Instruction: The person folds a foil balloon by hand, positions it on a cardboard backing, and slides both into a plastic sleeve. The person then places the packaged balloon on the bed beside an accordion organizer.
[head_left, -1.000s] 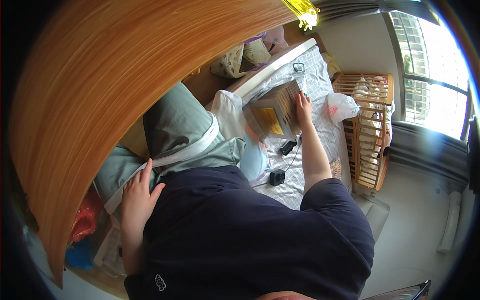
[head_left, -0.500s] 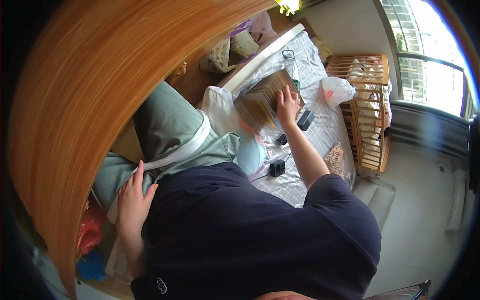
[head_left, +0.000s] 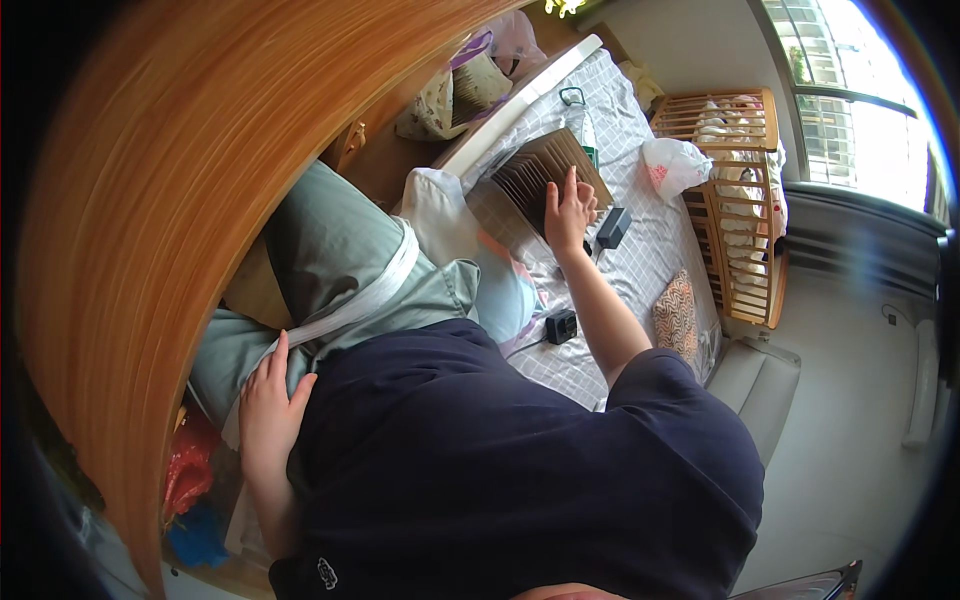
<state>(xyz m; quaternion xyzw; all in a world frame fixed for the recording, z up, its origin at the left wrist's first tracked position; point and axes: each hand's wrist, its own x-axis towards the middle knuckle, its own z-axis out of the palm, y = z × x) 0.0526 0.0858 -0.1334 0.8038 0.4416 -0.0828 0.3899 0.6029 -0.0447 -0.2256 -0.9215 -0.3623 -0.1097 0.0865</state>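
My right hand (head_left: 570,212) rests on a brown, box-like holder (head_left: 545,160) with a row of thin, closely spaced dividers. The index finger stretches along the holder's top and the thumb stands apart; the other fingers curve at its right side. On my lap, my left hand (head_left: 270,398) lies with extended fingers at a white cloth band (head_left: 365,285) crossing my grey-green trousers (head_left: 330,230). Nothing shows inside its fingers. The holder stands on a bed with a grey checked sheet (head_left: 560,375). A black block-shaped device (head_left: 613,229) lies just right of my right hand.
A wooden surface (head_left: 200,150) curves along the left. A small black device (head_left: 562,327) with a cable, a clear bottle (head_left: 582,130), a white plastic bag (head_left: 676,168) and a patterned cushion (head_left: 676,315) lie on the bed. Beyond stands a wooden crib (head_left: 735,215).
The holder has turned and tilted, so its dividers now show more and the yellowish patch on its near side is hidden. My right hand has moved slightly nearer its edge; my left hand stays.
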